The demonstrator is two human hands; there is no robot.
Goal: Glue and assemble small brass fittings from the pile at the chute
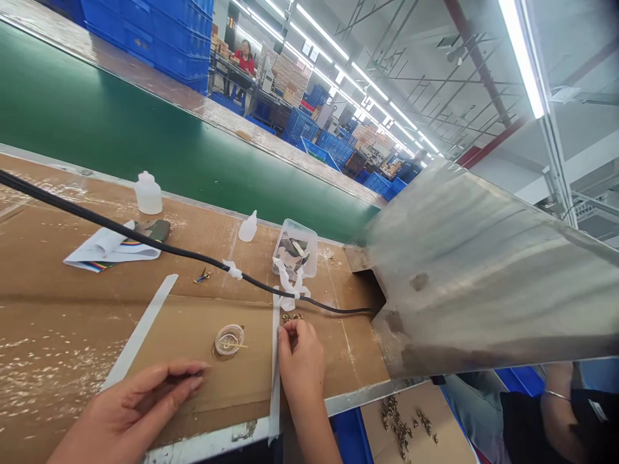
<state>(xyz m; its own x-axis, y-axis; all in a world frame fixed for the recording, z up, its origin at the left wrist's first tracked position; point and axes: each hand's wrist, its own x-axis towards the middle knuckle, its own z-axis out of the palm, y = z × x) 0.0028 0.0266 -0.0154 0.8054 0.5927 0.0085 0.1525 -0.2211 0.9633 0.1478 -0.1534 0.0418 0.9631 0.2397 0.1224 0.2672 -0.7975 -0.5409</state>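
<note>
My left hand (140, 403) hovers over the brown cardboard at the lower left. Its thumb and index fingertips are close but apart, with nothing visible between them. My right hand (302, 357) rests just past a strip of pale tape, its thumb and fingers pinched beside a small pile of brass-coloured parts (293, 317). Whatever lies between those fingertips is hidden. Between the hands stands a small round clear dish (229, 339) with a thin stick lying across it. A black cable (193, 256) crosses beyond both hands.
Two white squeeze bottles, a larger one (148, 193) and a smaller one (248, 227), stand near a clear plastic box (309, 241). Folded paper (111, 248) lies left. A metal panel (483, 277) rises at right, with a green conveyor belt (213, 154) behind. Other people are nearby.
</note>
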